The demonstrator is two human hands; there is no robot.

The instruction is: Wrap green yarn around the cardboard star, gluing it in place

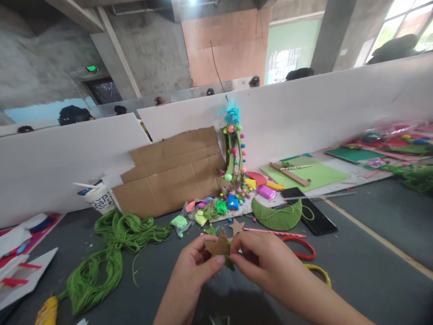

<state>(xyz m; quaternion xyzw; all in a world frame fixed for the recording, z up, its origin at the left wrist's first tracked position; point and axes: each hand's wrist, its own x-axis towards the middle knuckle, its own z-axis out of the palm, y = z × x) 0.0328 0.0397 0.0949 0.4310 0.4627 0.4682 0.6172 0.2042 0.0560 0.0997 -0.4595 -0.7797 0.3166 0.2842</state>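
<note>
A small brown cardboard star (219, 245), partly covered with green yarn on its lower right side, is between my two hands. My left hand (196, 266) grips it with the thumb in front and the fingers behind. From the other side, my right hand (262, 255) pinches at the star's right edge; whether a yarn strand lies in those fingertips is hidden. Just beyond lie a bare cardboard star (236, 227) and a green star (211, 229). A crescent (275, 217) wrapped in green yarn rests behind my right hand, near red-handled scissors (313, 251).
Loose green yarn (117, 237) spreads at left, before a paper cup (100, 198). Cardboard sheets (169, 180) lean on a white partition (304, 104). A decorated stand with pompoms (233, 151) rises mid-table, with clay packets (232, 202) below. A phone (320, 219) and yellow handle (323, 272) lie right.
</note>
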